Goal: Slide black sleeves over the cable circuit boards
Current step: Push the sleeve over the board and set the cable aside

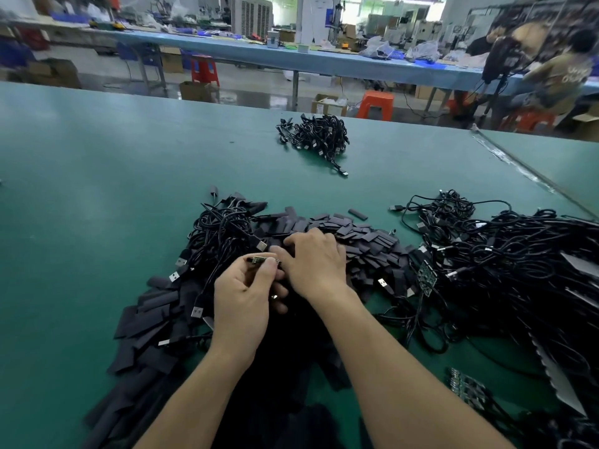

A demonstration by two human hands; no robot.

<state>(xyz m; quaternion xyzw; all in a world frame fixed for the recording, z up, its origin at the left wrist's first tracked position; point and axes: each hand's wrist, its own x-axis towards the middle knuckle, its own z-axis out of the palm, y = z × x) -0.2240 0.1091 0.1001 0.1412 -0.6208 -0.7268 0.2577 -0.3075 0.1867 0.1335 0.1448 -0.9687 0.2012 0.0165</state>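
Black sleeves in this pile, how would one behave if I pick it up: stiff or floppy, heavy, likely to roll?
Probably light and thin: the black sleeves lie flat and overlap in a loose heap. Unlikely to roll, since the stray sleeve rests flattened on the table. Perhaps slightly floppy, though stiffness cannot be seen.

**Both grips meet at centre, left one pinching**

left grip: back of hand toward camera, thumb and forefinger pinch a small circuit board at the tips, other fingers curled under.
right grip: palm down, knuckles up, fingers bent, tips pointing down, right up against the left's fingertips. Palm hides whether it holds anything.
left forearm and right forearm: bare, in from bottom edge, converging.
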